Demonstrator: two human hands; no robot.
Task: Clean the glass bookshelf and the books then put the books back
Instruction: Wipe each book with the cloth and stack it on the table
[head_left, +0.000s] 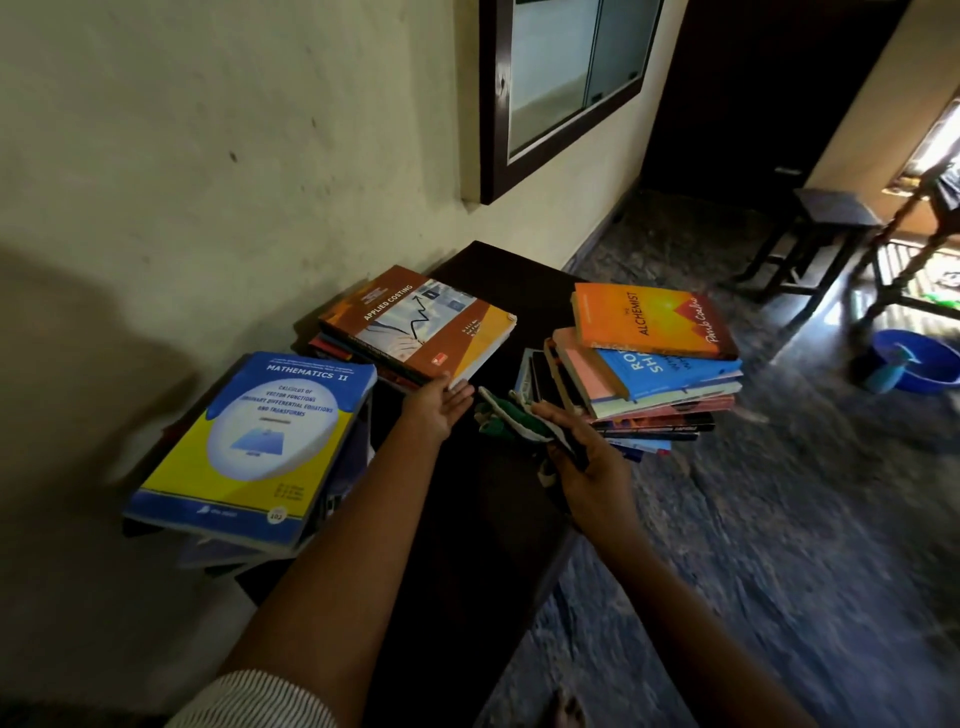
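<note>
Two hands: my L hand (439, 408), fingers straight, touches brown-orange Applied Costing textbook (415, 325); R hand (584, 470) grips green-white cloth (511, 421). I'd lift squarely, wipe.

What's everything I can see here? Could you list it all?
Maths book: one, blue and yellow, tops left stack.
Costing book: one, brown and orange, tops middle stack.
Alchemist: one, orange, tops right stack.
Table: one, dark, under the stacks.
Bookshelf: one, dark-framed glass, on the wall.
Stool: one, dark, far right.
Basin: one, blue, on the floor.
Cloth: one, green and white, held beside right stack.
Left hand: touches Costing book's corner.
Right hand: holds the cloth.
</note>
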